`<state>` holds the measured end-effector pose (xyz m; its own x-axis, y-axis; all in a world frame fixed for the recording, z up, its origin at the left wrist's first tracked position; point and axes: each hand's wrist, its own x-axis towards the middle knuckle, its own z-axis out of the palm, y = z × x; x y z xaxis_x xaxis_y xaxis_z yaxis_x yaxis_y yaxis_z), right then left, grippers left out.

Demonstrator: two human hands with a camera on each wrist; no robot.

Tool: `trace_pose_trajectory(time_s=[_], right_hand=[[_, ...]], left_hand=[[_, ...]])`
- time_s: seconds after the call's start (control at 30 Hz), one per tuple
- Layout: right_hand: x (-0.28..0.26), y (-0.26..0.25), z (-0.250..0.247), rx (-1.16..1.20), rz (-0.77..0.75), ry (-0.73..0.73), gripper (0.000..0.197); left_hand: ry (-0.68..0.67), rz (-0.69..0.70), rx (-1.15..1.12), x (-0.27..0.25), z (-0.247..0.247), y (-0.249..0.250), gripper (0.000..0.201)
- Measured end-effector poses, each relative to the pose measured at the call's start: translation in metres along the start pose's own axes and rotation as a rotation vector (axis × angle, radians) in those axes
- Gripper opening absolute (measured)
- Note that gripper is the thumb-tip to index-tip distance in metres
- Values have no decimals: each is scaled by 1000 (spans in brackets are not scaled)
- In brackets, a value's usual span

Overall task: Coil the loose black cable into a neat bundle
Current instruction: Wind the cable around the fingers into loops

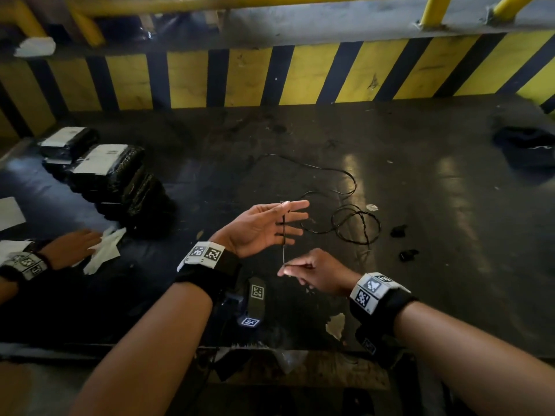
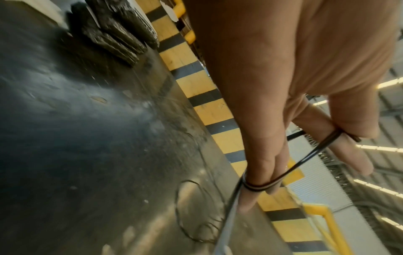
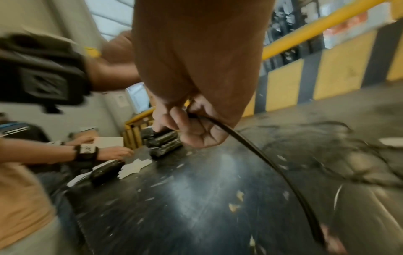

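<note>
Cable (image 2: 257, 187) loops round splayed left hand (image 1: 258, 228), thumb pinning it; right hand (image 1: 315, 273) pinches it.

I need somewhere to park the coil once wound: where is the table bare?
Bare tabletop lies right of the loose cable, short of the dark bundle, and between cable and wrapped packages. Crowded: the left edge, with papers and another person's hand.

I have bare table (image 1: 435, 250) to pass over right of the cable (image 1: 345, 217) and behind it, up to the striped wall (image 1: 270, 76). Two black scraps (image 1: 399, 231) lie just right of the cable, with a pale chip (image 1: 372, 207) just behind it. A black bag (image 1: 528, 148) sits far right. Well left of the cable, a stack of packets (image 1: 120, 181) and another person's hand (image 1: 72, 247) on paper (image 1: 105, 250) block my way.
</note>
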<state>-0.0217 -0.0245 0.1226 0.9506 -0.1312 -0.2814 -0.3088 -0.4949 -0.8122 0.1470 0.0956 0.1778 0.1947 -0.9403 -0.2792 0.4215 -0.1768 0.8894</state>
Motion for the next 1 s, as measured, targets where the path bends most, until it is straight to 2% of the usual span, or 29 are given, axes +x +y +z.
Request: trace_pose_trajectory(time_s=[0.13, 0.3, 0.4, 0.5, 0.6, 0.8, 1.0], right_hand=[[-5, -21, -9, -204, -24, 7, 24], [-13, -54, -29, -516, -12, 15, 28], [-26, -91, -53, -676, -38, 33, 23], [-34, -129, -84, -851, -75, 88, 17], [-27, -154, -113, -988, -109, 185, 15], [-5, -153, -141, -970, -82, 267, 15], [19, -125, -146, -785, -97, 305, 14]], left_hand=[[63, -49, -34, 3, -13, -15, 42], [90, -89, -17, 9, -7, -25, 38], [66, -107, -6, 8, -4, -26, 33], [65, -152, 43, 8, -1, -28, 27], [55, -180, 41, 9, 4, -31, 36], [-11, -184, -51, 5, 13, -26, 61], [0, -118, 16, -5, 14, -14, 55]])
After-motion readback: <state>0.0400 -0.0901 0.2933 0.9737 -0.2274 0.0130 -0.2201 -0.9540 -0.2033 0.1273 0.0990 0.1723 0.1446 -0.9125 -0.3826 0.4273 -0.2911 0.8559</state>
